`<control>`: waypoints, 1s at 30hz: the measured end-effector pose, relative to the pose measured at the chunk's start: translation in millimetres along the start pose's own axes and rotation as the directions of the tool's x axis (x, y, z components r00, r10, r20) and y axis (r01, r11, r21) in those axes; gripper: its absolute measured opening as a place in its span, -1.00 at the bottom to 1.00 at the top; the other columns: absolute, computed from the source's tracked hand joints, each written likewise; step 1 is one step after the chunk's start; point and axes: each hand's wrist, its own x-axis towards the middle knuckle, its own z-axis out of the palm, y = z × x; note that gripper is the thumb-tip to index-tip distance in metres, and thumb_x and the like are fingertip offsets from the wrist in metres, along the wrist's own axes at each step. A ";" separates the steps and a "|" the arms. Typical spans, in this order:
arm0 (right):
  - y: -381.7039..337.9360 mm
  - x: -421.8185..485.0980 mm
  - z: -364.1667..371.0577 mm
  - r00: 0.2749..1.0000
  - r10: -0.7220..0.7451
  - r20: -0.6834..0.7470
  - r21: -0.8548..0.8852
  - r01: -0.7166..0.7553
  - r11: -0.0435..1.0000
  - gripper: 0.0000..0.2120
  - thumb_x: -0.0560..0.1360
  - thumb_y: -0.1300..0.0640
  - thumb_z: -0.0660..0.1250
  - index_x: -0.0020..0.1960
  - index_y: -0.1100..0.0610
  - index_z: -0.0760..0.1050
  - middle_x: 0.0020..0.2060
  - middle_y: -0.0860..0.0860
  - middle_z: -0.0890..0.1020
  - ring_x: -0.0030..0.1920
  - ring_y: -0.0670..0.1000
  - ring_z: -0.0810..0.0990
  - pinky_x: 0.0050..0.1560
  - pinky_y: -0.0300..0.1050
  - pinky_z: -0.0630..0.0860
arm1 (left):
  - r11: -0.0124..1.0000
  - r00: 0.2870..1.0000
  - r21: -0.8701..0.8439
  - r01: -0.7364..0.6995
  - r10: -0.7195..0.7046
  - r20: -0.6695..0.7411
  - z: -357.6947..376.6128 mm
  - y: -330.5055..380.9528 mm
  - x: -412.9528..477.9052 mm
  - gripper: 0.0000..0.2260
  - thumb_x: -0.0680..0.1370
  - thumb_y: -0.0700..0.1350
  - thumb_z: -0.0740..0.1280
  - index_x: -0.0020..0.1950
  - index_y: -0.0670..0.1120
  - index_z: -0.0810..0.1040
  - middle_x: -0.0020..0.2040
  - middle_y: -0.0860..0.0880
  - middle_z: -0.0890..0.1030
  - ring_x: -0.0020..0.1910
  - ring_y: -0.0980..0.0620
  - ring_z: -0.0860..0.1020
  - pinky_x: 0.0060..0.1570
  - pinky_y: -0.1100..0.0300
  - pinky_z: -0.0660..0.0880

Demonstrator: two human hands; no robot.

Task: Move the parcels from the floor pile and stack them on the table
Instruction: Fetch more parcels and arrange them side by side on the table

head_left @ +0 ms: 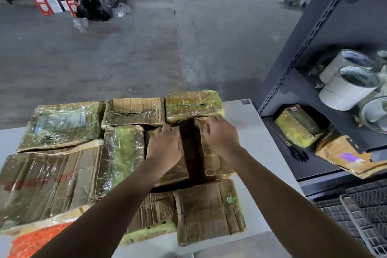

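Observation:
Several worn cardboard parcels wrapped in clear and yellowish tape cover the white table. My left hand rests on a small brown parcel in the middle of the group, fingers bent over its far edge. My right hand grips the far end of the neighbouring parcel, just right of a dark gap between the two. A yellow-taped parcel lies directly beyond both hands. A large flat parcel lies at the left, another at the near right. The floor pile is out of view.
A grey metal shelf unit stands right of the table, holding tape rolls, a yellow parcel, scissors and torn cardboard. Grey plastic crates sit below. Boxes and bags lie far left on the concrete floor; people stand at the back.

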 end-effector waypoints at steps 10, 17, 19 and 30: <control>-73.4 13.9 9.0 0.868 -0.034 0.496 -0.109 0.101 0.989 -0.64 0.61 -0.01 0.27 -0.29 0.16 0.45 -0.43 0.00 0.46 -0.40 0.01 0.48 -0.29 -0.16 0.34 | 0.998 0.999 0.044 0.045 -0.045 -0.009 -2.4 -43.7 -12.1 -0.77 0.54 -0.16 0.22 0.16 -0.07 0.52 0.17 -0.08 0.47 0.25 -0.11 0.38 0.17 0.02 0.42; -76.1 25.8 3.8 0.810 0.108 0.576 -0.065 -0.087 0.994 -0.65 0.56 0.06 0.35 -0.32 0.15 0.34 -0.44 -0.01 0.33 -0.44 -0.01 0.36 -0.41 -0.17 0.28 | 0.997 0.998 -0.059 0.057 -0.058 -0.012 -0.3 -51.9 -18.8 -0.78 0.54 -0.18 0.16 0.13 -0.12 0.51 0.11 -0.11 0.51 0.15 -0.09 0.42 0.11 0.05 0.43; -71.1 26.2 1.0 0.824 0.120 0.553 -0.077 -0.092 0.993 -0.66 0.57 0.10 0.34 -0.32 0.15 0.34 -0.44 -0.02 0.31 -0.45 -0.02 0.34 -0.43 -0.17 0.26 | 0.998 0.999 -0.053 0.047 -0.048 -0.021 -1.8 -51.1 -18.1 -0.78 0.55 -0.18 0.16 0.14 -0.12 0.49 0.07 -0.11 0.52 0.12 -0.08 0.43 0.07 0.06 0.44; -48.2 18.9 -11.7 0.964 0.119 0.238 -0.128 -0.091 0.988 -0.74 0.62 0.07 0.14 -0.18 0.12 0.46 -0.29 0.03 0.55 -0.34 0.05 0.50 -0.01 -0.03 0.52 | 0.997 0.987 0.074 0.030 -0.041 0.153 -4.1 -33.5 -12.5 -0.61 0.60 -0.01 0.23 0.37 -0.10 0.28 -0.09 -0.07 0.61 -0.12 -0.10 0.61 -0.27 0.10 0.50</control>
